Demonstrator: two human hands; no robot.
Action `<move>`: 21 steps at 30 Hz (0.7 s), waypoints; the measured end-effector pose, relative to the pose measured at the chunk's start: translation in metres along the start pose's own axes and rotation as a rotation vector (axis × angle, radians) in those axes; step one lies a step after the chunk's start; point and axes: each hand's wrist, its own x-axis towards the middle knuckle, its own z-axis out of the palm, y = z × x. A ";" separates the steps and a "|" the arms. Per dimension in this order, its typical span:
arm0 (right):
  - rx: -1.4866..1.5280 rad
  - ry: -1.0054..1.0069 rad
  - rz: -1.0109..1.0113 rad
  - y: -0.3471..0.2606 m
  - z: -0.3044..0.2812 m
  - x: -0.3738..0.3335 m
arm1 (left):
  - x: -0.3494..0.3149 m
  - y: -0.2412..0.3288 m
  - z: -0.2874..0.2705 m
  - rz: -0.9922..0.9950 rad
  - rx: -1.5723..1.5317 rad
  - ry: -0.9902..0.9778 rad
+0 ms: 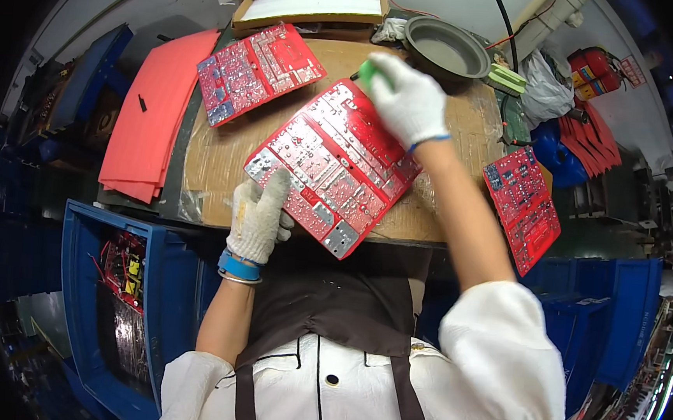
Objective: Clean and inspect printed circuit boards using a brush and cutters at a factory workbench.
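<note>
A red circuit board (328, 159), solder side up, lies at a slant across the near edge of the bench. My left hand (260, 214), in a white knit glove, grips its lower left edge with the thumb on top. Over the board's upper corner, my gloved right hand (410, 102) is closed around a small green tool (367, 73) with a dark end. Most of that tool is hidden by the fingers, so its kind is unclear. A second red circuit board (260, 72) rests beyond at the left, also with solder joints showing.
Brown cardboard (214, 170) covers the bench. Pink foam sheets (156, 111) are stacked at left; a grey pan (448, 48) and green brush (506, 79) stand at back right. Another red board (522, 207) sits at the right edge. A blue crate (155, 299) holds boards below left.
</note>
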 end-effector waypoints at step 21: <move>-0.164 -0.259 0.145 0.228 -0.005 0.175 | -0.003 -0.002 0.005 0.162 0.006 -0.042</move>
